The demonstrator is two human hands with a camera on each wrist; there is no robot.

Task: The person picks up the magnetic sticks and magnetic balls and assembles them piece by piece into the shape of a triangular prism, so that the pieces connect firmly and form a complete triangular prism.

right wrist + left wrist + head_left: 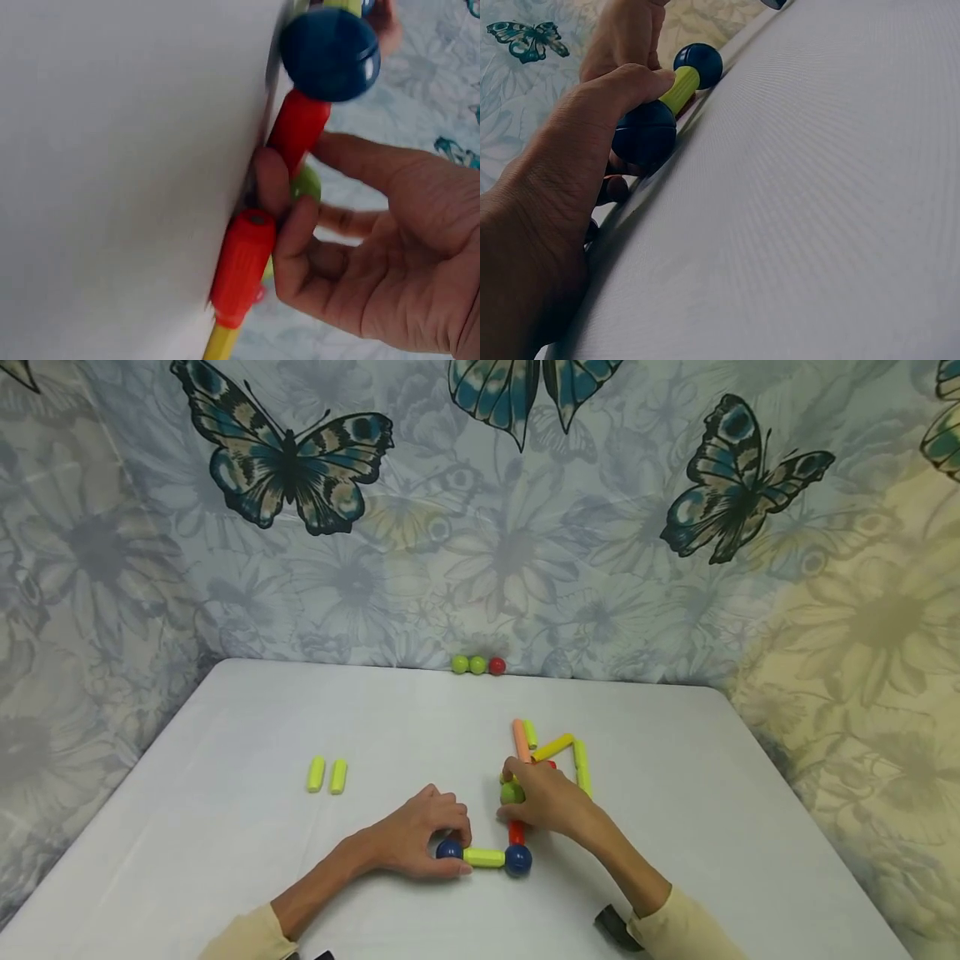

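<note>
My left hand (420, 833) curls round a dark blue ball (449, 848), thumb on its near side. From that ball a yellow-green rod (484, 858) runs to a second blue ball (518, 860); the left wrist view shows both balls (698, 65) joined by the rod. A red rod (300, 127) leads from the second ball toward a green ball (512, 792). My right hand (553, 797) holds the green ball between thumb and fingers, close to the red rod's end. Its fingers partly hide that joint. Another red piece (244, 259) lies beside these fingers.
Beyond the right hand lie an orange rod (521, 740), a yellow rod (552, 747) and yellow-green rods (581, 767). Two yellow-green rods (317, 774) lie at left. Two green balls and a red ball (497, 667) line the table's far edge.
</note>
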